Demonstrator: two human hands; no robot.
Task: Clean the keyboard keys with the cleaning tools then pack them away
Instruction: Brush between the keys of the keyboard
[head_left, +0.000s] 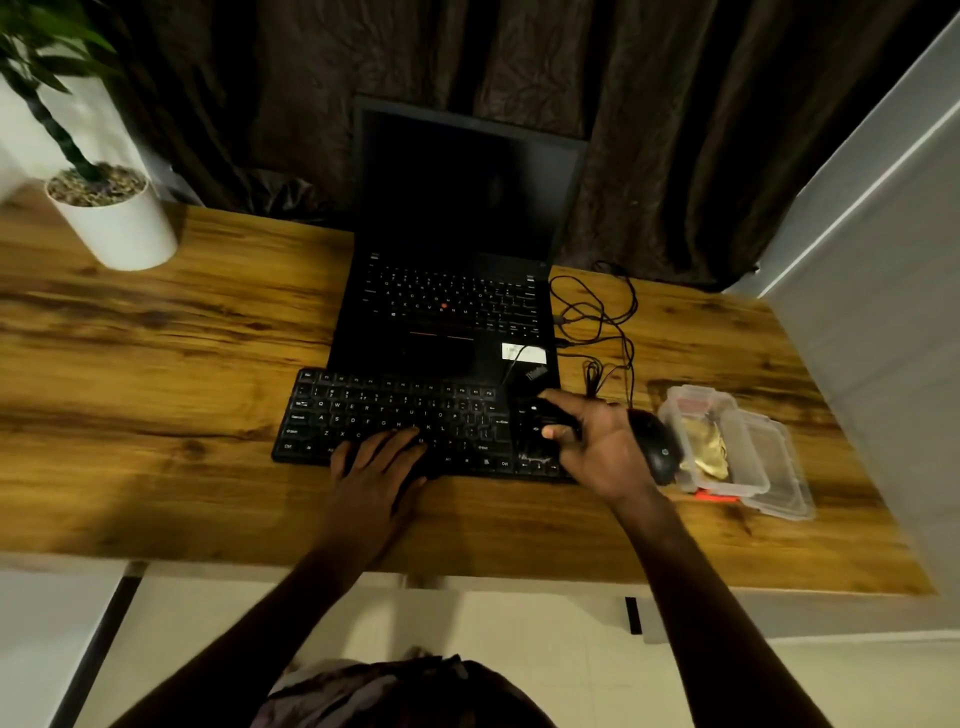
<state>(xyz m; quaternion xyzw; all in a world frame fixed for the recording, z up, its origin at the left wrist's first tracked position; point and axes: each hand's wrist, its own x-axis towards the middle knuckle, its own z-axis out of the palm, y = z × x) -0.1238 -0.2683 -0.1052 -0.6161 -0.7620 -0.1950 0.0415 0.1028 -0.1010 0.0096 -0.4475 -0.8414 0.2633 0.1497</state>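
Black keyboard (405, 415) at desk (156, 415) centre, directly at 6 o'clock of the open laptop (457, 312), touching or overlapping its front edge. Looks light, stiff, flat; keycaps probably pop-prone, so best steadied or lifted by the short ends, not the keys. Long axis 9-to-3, right end dipping slightly toward 4; front edge faces 6. Left hand (376, 467) flat on the lower middle keys, fingers straight, pressing down. Right hand (597, 447) over the 3 o'clock end, curled round a small dark tool (540, 421), kind unclear. Mouse (654, 447) just beyond at 3, then clear tub (779, 467) with yellowish cloth (709, 449).
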